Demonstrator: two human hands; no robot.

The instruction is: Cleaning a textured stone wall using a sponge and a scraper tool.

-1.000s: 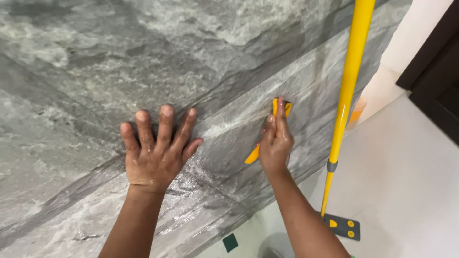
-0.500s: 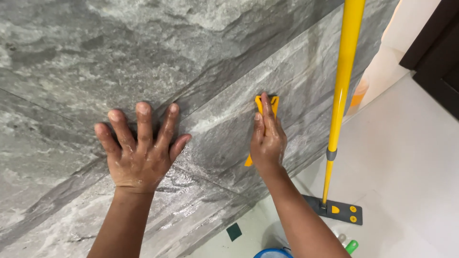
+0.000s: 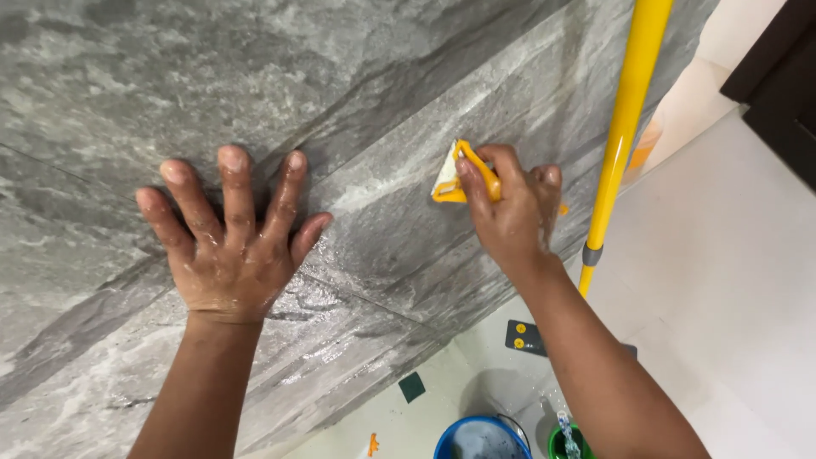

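Grey stone-look wall tiles, veined, matt where dry, wet and glistening near the left hand. Glossy yellow plastic scraper gripped in the right hand. At 3 o'clock, smooth, shiny yellow pole. At 6 o'clock, glossy blue plastic bucket.

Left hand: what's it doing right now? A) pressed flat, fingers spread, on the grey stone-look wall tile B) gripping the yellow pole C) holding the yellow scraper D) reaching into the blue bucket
A: the left hand lies flat with fingers spread on the grey wall tile, holding nothing, while the right hand holds the yellow scraper against the tile; the yellow pole stands untouched beside it.
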